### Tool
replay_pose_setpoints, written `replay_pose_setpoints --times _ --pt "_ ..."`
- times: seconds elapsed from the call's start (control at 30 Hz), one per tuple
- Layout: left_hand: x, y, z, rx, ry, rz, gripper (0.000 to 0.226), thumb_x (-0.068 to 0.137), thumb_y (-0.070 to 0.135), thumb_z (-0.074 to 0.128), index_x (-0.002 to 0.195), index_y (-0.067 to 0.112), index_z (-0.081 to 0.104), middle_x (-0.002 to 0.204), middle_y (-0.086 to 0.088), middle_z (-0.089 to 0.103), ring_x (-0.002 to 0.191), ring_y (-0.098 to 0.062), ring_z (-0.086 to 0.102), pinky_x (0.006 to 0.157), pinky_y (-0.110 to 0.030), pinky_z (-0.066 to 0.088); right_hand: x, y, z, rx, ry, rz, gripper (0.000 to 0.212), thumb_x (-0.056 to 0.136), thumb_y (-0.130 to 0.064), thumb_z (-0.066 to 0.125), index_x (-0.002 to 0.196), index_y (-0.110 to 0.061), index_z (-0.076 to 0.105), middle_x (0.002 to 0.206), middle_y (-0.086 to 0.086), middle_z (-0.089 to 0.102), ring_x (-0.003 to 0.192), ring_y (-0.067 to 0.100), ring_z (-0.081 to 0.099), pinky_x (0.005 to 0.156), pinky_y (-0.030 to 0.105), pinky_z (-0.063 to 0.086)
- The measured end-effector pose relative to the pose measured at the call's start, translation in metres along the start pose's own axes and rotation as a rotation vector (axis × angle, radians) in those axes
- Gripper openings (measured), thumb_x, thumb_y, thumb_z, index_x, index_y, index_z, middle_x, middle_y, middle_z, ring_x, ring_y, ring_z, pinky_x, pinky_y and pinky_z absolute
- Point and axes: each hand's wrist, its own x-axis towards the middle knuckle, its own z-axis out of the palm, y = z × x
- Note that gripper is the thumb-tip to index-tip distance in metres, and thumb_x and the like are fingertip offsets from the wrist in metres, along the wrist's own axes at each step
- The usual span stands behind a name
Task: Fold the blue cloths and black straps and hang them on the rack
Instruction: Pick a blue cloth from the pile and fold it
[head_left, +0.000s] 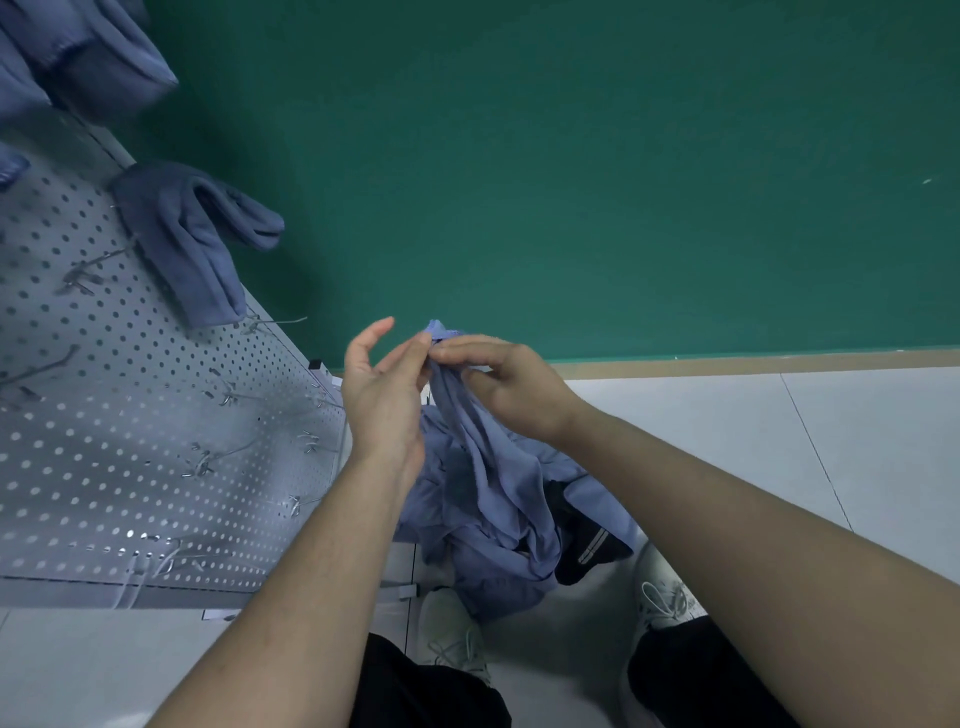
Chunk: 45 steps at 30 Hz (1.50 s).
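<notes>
A blue cloth (485, 467) hangs from my two hands down to a heap of blue cloth on the floor. My right hand (506, 387) pinches its top corner, fingers curled over the fabric. My left hand (382, 387) pinches the same corner between thumb and finger, its other fingers spread upward. A black strap (592, 543) with a reflective stripe lies in the heap at the lower right. The grey pegboard rack (130, 415) stands at the left, and a folded blue cloth (192, 234) hangs on one of its hooks.
More blue cloths (78, 52) hang at the rack's top left. Several bare metal hooks (218, 457) stick out of the pegboard. A green wall stands behind, a pale tiled floor lies below. My two shoes (452, 629) stand by the heap.
</notes>
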Motion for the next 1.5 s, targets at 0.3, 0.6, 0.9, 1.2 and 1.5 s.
replay_pose_setpoints --times 0.3,0.6,0.9,1.2,1.5 --pt "-0.008 0.006 0.009 0.166 -0.014 0.201 0.035 0.094 0.001 0.063 0.103 0.026 0.04 0.08 0.003 0.07 0.071 -0.009 0.061 0.079 -0.03 0.051 0.003 -0.011 0.0 0.061 0.143 0.021 0.031 0.089 -0.002 0.068 0.093 -0.027 0.05 0.085 -0.002 0.055 0.073 0.01 0.049 0.071 0.02 0.046" --pt "-0.017 0.005 0.004 0.139 -0.277 0.041 0.037 0.088 0.0 0.072 0.114 0.02 0.056 0.094 -0.005 0.075 0.094 -0.016 0.071 0.095 -0.032 0.054 -0.004 -0.013 -0.004 0.056 0.342 0.112 0.019 0.086 -0.018 0.076 0.077 -0.027 0.063 0.074 -0.01 0.063 0.065 0.002 0.052 0.069 0.013 0.047" --pt "-0.016 0.001 0.004 0.182 -0.229 0.098 0.036 0.087 -0.006 0.069 0.106 0.024 0.065 0.08 0.004 0.074 0.085 -0.009 0.07 0.082 -0.019 0.052 -0.005 -0.01 -0.015 0.069 0.285 0.086 0.011 0.089 -0.015 0.074 0.081 -0.022 0.076 0.076 -0.018 0.072 0.072 -0.006 0.065 0.073 0.011 0.047" --pt "-0.002 0.015 -0.008 0.262 -0.239 0.268 0.034 0.094 -0.003 0.057 0.095 0.03 0.061 0.089 0.007 0.06 0.078 -0.008 0.06 0.075 -0.039 0.054 -0.009 0.009 -0.048 -0.616 0.023 -0.074 0.033 0.08 -0.053 0.063 0.095 -0.024 0.07 0.086 -0.007 0.069 0.09 0.021 0.06 0.098 0.043 0.038" --pt "-0.005 0.058 -0.009 0.426 -0.257 0.4 0.064 0.078 -0.023 0.045 0.054 0.033 0.065 0.088 0.006 0.06 0.087 -0.003 0.058 0.086 -0.019 0.042 -0.011 -0.056 -0.092 -1.017 -0.035 -0.516 0.008 0.08 -0.029 0.067 0.085 -0.023 0.069 0.11 0.003 0.059 0.097 0.027 0.05 0.084 0.039 0.035"
